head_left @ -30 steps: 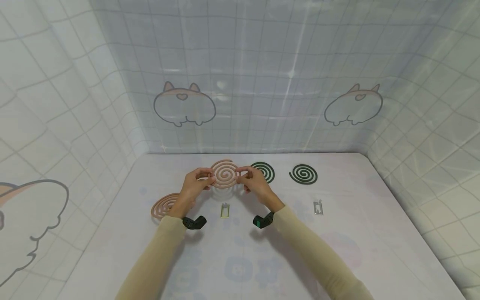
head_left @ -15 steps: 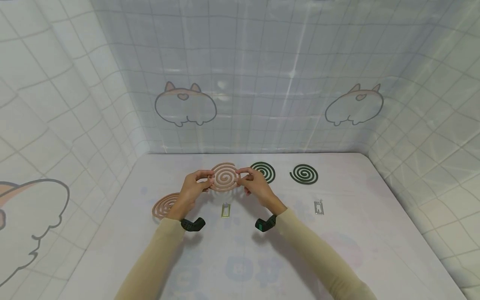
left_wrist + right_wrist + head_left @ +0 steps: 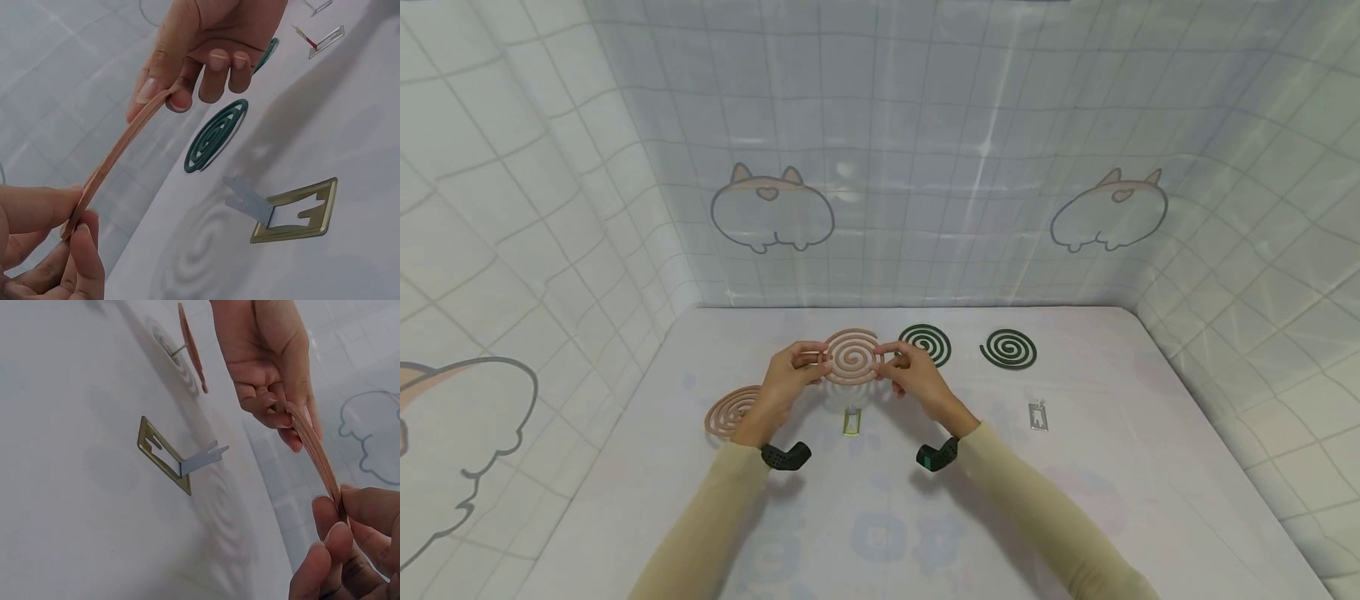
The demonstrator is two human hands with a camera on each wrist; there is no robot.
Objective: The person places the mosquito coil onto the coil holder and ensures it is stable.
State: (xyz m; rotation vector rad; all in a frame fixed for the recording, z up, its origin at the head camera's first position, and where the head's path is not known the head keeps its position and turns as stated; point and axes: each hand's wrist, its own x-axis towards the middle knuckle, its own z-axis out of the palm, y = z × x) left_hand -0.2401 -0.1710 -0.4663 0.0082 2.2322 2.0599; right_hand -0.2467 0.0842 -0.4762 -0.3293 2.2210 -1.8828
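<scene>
Brown coil [image 3: 852, 359] pinched by opposite edges

The left hand [image 3: 789, 375] and right hand [image 3: 917, 375] each grip its rim between thumb and fingers; it sits raised between them, clear of the counter [image 3: 880, 492]; a gold stand [image 3: 320, 215] lies below and between the hands; a light, even pinch should serve best, since thin rings could snap; moving both hands together would avoid twisting them.

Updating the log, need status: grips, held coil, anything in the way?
Left grip and right grip pinch opposite edges. Pink coil held off table. Nothing seen between it and gold stand.
</scene>
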